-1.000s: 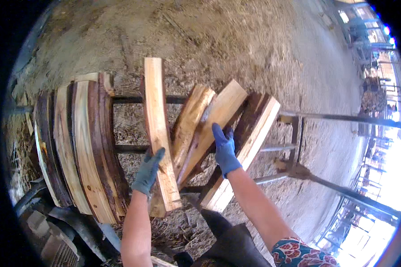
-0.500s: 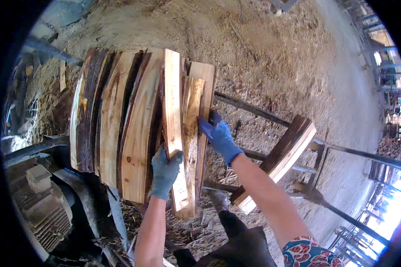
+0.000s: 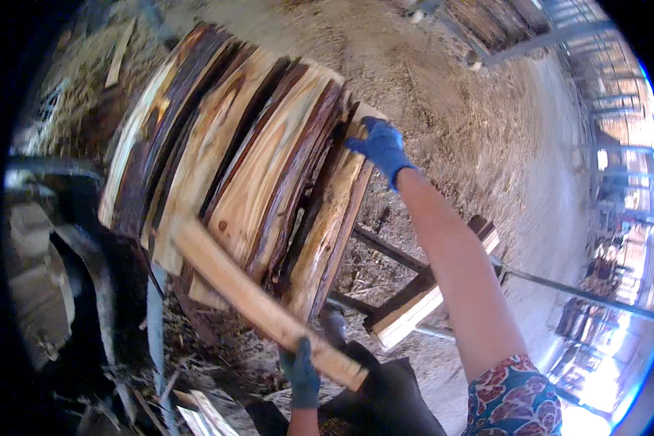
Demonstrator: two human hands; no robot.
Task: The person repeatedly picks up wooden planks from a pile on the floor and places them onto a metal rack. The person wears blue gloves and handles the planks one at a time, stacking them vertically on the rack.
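My left hand (image 3: 300,370), in a grey-blue glove, is closed round a pale sawn wooden plank (image 3: 258,305). The plank lies aslant low in the view, its far end over the near ends of the stacked boards. Up at the far end of the row's rightmost boards (image 3: 330,225), my right hand (image 3: 380,147) in a blue glove has its fingers curled onto the wood. Several bark-edged boards (image 3: 258,182) stand side by side on the row's left, with dark bark between pale faces.
Metal bars (image 3: 389,251) run under and right of the boards. A short bark-edged timber (image 3: 407,316) rests across them. Machinery (image 3: 33,269) stands at the left, and loose offcuts (image 3: 200,418) lie at the bottom. Sawdust-covered ground (image 3: 443,109) stretches beyond.
My left hand has drawn the pale plank off the stack, toward me, and it has swung aslant. My right hand has slid to the far end of the rightmost boards. The view has turned.
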